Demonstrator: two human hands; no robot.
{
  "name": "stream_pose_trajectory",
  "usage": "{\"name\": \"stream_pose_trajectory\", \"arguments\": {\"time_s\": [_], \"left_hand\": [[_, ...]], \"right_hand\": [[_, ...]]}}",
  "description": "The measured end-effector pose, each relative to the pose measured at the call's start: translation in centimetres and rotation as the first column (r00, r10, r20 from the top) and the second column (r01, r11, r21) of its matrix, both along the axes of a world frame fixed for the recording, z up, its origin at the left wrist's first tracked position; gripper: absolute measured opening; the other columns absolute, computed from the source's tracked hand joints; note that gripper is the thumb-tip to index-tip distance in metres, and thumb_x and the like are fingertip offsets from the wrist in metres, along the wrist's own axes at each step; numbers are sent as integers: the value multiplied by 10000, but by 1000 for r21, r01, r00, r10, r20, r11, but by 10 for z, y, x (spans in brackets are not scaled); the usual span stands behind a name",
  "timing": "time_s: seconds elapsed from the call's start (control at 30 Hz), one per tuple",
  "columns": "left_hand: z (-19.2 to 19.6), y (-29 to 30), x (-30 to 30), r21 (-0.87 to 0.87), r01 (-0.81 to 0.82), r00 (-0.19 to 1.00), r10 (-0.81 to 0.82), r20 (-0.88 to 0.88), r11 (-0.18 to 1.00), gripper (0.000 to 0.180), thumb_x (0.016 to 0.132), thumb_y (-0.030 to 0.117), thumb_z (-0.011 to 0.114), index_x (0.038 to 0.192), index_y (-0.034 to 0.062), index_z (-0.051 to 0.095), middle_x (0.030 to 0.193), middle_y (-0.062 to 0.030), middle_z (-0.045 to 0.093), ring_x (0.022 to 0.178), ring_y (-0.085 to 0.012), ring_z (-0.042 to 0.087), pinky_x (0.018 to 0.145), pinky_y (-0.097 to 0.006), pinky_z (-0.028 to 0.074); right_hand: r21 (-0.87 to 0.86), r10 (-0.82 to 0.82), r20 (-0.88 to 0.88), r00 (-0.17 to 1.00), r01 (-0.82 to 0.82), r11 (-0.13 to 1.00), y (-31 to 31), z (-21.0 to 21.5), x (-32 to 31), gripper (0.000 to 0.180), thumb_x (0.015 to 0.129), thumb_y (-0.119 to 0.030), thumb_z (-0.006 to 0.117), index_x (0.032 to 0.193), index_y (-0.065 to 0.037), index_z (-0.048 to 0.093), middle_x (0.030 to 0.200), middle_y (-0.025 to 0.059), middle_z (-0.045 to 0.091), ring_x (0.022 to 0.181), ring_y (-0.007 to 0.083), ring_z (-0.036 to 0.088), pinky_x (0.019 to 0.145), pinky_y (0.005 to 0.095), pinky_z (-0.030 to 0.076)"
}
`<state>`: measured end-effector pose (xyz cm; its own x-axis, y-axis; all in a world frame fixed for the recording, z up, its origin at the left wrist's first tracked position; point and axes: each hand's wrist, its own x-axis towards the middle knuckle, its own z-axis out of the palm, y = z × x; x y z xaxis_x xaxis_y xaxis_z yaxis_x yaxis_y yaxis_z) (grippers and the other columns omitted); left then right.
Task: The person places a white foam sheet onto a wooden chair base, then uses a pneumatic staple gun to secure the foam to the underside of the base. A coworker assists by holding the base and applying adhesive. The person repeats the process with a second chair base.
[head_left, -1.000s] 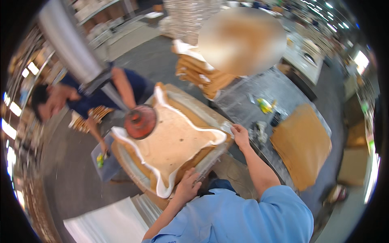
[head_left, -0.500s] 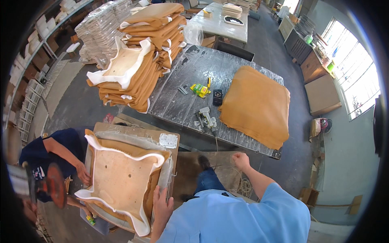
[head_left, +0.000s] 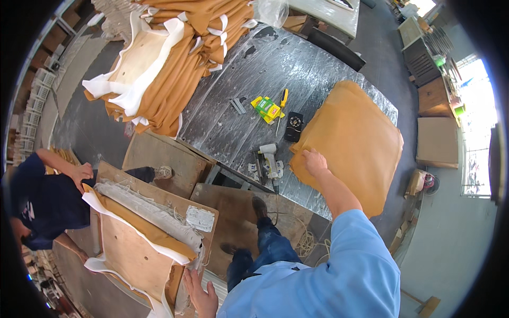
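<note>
My right hand (head_left: 316, 163) is on the left part of a stack of tan leather-like sheets (head_left: 355, 143), its fingers bent together at the top sheet near the edge. How much of the sheet is between them is partly hidden. Low at the left, my left hand (head_left: 200, 294) has its fingers apart, beside the near right corner of a wooden seat panel (head_left: 135, 244). That panel has tan covering and white padding folded over its edges. It lies on a worn padded stand (head_left: 154, 208). A co-worker's hand (head_left: 81, 173) touches the panel's far left corner.
On the dark table (head_left: 222, 114) lie a staple gun (head_left: 268, 153) with a hose, a yellow-handled screwdriver (head_left: 284, 98), a yellow-green box (head_left: 266, 108), staple strips (head_left: 237, 106) and a black device (head_left: 294, 127). Covered seats (head_left: 175, 79) are piled at the far left. A coiled hose (head_left: 305, 244) lies on the floor.
My right hand has moved forward from beside the table onto the sheet stack. My left hand stays by the seat panel. The view has shifted, and the co-worker's hand has moved to the panel's far corner.
</note>
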<state>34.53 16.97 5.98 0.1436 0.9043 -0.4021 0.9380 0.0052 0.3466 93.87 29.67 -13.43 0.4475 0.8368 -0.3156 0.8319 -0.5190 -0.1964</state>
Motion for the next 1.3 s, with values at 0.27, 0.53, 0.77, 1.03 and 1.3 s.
{"name": "stream_pose_trajectory", "arguments": {"time_s": [0.27,0.53,0.77,1.03,1.3], "left_hand": [[5,2,26,-63,-101,994,99,-44,993,773,1020,196,718,1694,25,381,1745,-344,307,1626,-531,259,1338,-551,244],[2,5,32,20,-183,982,182,56,983,690,913,29,709,1563,-45,491,1745,-307,346,1618,-515,310,1311,-542,306],[-5,1,29,107,-152,988,150,22,983,705,892,25,716,1558,-44,496,1750,-298,347,1615,-529,304,1319,-565,278],[-16,-6,27,211,-234,972,233,28,949,662,924,105,737,1548,0,541,1611,-272,514,1519,-497,429,1293,-590,287],[-3,52,62,472,-250,968,235,91,845,599,953,214,755,1513,62,606,1643,-279,454,1485,-519,458,1239,-618,367]], "right_hand": [[-45,283,-53,958,-286,957,7,-5,42,189,993,-147,625,1160,-141,714,1147,141,682,1093,392,706,906,512,579],[8,111,-238,965,-112,994,-31,34,64,162,944,-210,680,1068,-110,710,992,143,774,968,399,738,861,520,584],[155,-599,-199,776,629,762,-78,7,58,285,848,-229,784,1059,-42,740,925,152,774,889,310,756,840,429,590],[148,-776,-260,574,818,556,-128,-6,70,200,977,-172,689,1080,-52,811,912,111,760,784,204,711,660,408,570],[279,-421,-841,340,939,203,-128,147,141,493,1129,-385,592,1480,-43,643,1331,128,713,1156,271,703,898,429,622]]}}
